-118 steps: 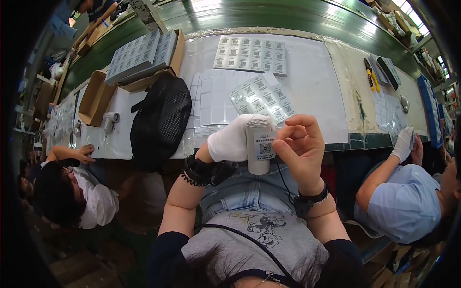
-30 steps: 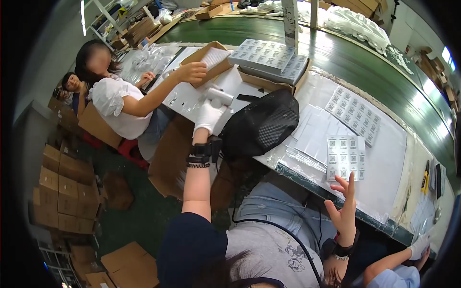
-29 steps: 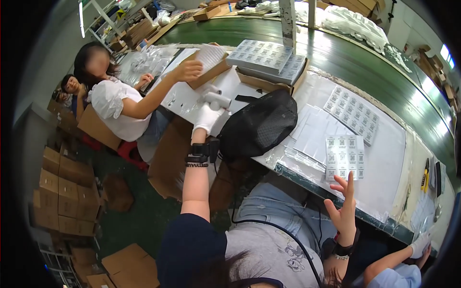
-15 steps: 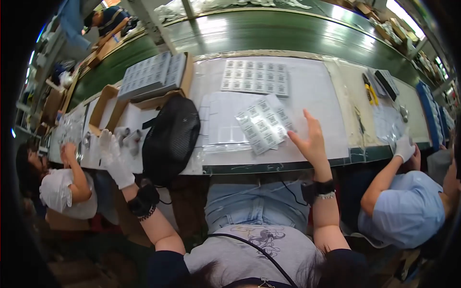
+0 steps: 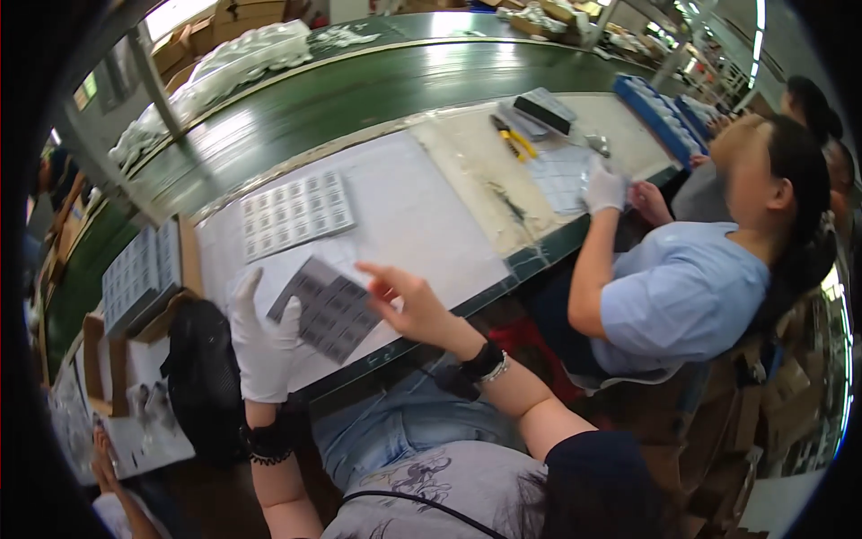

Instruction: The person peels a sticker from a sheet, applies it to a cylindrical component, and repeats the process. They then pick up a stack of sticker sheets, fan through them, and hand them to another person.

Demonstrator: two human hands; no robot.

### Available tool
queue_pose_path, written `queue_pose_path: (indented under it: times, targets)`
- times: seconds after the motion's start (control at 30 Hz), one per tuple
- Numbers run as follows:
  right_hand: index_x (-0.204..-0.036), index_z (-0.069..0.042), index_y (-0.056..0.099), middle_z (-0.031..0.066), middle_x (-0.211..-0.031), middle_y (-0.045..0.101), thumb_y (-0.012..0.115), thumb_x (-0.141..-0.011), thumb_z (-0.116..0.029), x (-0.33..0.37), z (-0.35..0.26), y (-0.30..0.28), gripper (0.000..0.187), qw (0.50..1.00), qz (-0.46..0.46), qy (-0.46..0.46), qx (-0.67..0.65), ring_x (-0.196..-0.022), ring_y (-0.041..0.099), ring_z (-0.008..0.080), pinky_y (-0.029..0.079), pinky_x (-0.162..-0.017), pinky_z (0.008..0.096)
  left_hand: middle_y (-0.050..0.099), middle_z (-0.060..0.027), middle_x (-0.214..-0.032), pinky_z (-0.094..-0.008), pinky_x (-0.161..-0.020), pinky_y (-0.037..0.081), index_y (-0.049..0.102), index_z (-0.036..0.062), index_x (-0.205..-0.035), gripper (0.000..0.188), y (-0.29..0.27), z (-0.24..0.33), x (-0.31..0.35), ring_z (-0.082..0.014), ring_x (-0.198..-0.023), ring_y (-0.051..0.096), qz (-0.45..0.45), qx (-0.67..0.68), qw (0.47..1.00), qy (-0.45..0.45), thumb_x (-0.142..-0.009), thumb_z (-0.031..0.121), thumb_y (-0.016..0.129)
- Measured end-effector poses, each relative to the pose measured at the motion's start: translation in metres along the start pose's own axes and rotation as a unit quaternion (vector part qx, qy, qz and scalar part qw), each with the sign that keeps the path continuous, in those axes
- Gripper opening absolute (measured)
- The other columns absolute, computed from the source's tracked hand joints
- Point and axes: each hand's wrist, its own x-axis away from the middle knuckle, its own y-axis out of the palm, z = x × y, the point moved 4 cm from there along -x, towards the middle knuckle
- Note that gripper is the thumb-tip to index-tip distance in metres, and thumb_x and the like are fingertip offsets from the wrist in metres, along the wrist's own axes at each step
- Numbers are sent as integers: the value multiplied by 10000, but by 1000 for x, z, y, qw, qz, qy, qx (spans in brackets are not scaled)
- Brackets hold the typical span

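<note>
A silver sheet of printed square labels (image 5: 328,310) lies at a slant at the table's near side, over white paper. My left hand (image 5: 262,346), in a white glove, is at its left edge, fingers upright and thumb apart. That thumb overlaps the sheet's corner; whether it presses on it I cannot tell. On the other side, my bare right hand (image 5: 415,310) hovers by the sheet's right edge, index finger stretched out and thumb apart, holding nothing visible. Beyond them sits a flat stack of similar label sheets (image 5: 298,214).
Left are a cardboard box (image 5: 187,256) with label stacks (image 5: 142,274) and a black mesh bag (image 5: 211,364). Yellow-handled pliers (image 5: 514,137) lie farther right, near a seated co-worker in a light blue shirt (image 5: 678,287). A green conveyor belt (image 5: 359,94) runs behind the table.
The view has swung right. My left hand has come from beside the black bag to the label sheet; my right hand stays near the sheet's right edge.
</note>
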Motion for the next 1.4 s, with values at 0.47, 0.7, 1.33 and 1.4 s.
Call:
queue_pose_path:
  times: [0.47, 0.7, 1.33, 1.4]
  targets:
    - [-1099, -46, 579, 84, -763, 569, 621, -749, 5, 15, -36, 1, 356, 989, 61, -72, 111, -640, 551, 193, 471, -589, 266, 455, 19, -596, -207, -498, 348, 527, 6, -736, 227, 36, -3, 2, -29, -578, 394, -172, 209, 936, -226, -884, 176, 550]
    - [-983, -45, 637, 95, -881, 620, 654, -708, 5, 17, -45, 0, 280, 960, 167, -174, 142, -706, 596, 212, 490, -596, 278, 417, 38, -598, -203, -494, 329, 491, 12, -701, 261, 38, -10, 7, -25, -580, 367, -158, 234, 934, -220, -890, 185, 543]
    - [-871, -50, 636, 83, -921, 530, 674, -668, 60, 25, -45, -26, 234, 979, 139, -146, 12, -860, 519, 184, 434, -740, 273, 549, -109, -767, -305, -646, 427, 554, 19, -906, 203, 31, -61, -40, -184, -721, 535, -161, -58, 973, -152, -849, 212, 575]
    - [-901, -42, 629, 81, -933, 519, 662, -685, 64, 26, -38, -37, 243, 979, 157, -130, 19, -868, 507, 170, 424, -761, 268, 574, -149, -940, -342, -756, 444, 539, 32, -1038, 281, 25, -58, -37, -259, -866, 567, -53, -76, 996, -2, -826, 210, 590]
